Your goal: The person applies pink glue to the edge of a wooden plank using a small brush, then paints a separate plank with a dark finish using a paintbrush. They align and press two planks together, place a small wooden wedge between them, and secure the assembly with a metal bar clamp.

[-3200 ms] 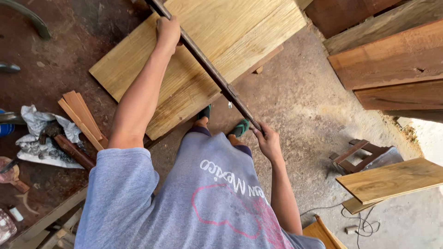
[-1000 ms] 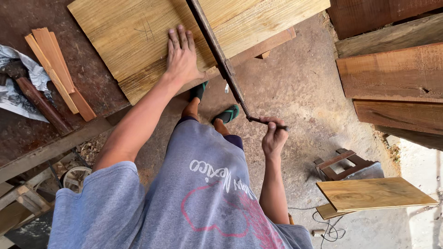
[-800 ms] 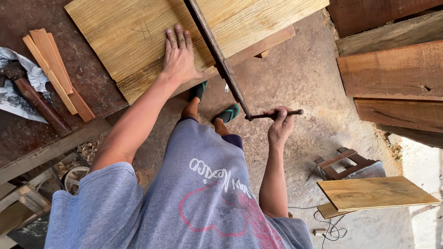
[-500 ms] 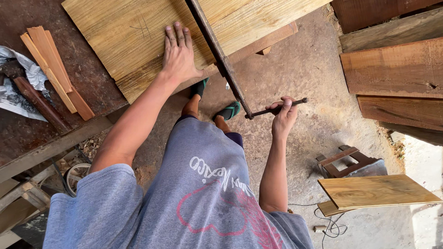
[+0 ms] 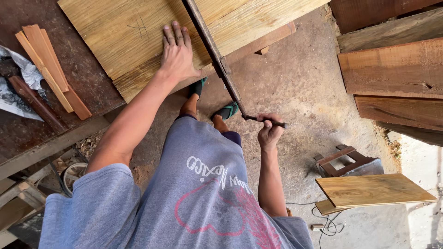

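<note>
My right hand has its grip closed around the clamp handle, at the near end of the long metal bar clamp. My left hand lies flat with fingers spread on the wooden board left of that bar, and the board rests on the counter that extends further left.

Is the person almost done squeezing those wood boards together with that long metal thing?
Done: the long bar clamp already lies across the pale boards on the bench. In hand: the left hand presses flat on the boards while the right hand grips the clamp's handle. How much tightening remains can't be told.
</note>
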